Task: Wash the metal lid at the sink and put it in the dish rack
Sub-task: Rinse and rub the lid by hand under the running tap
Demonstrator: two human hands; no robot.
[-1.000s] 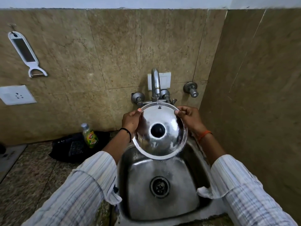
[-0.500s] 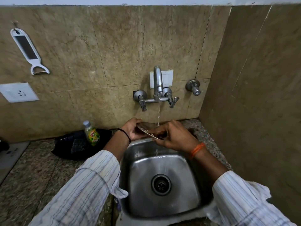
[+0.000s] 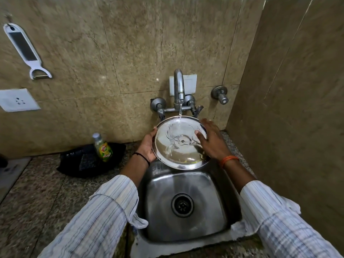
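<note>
The round metal lid (image 3: 178, 151) is held tilted over the back of the steel sink (image 3: 188, 207), its shiny face toward me. Water from the tap (image 3: 179, 90) streams onto its upper part and splashes across it. My left hand (image 3: 148, 146) grips the lid's left rim. My right hand (image 3: 212, 142) lies flat on the lid's right side, fingers spread, thumb on the wet face. No dish rack is in view.
A green dish soap bottle (image 3: 103, 148) stands in a black tray (image 3: 89, 159) left of the sink on the speckled counter. A white peeler (image 3: 26, 51) hangs on the tiled wall above a socket (image 3: 17, 99). A side wall stands close on the right.
The lid went from upright with its underside to me, down flat under the tap, and is now tilted toward me with water running on it. My right hand moved onto its face.
</note>
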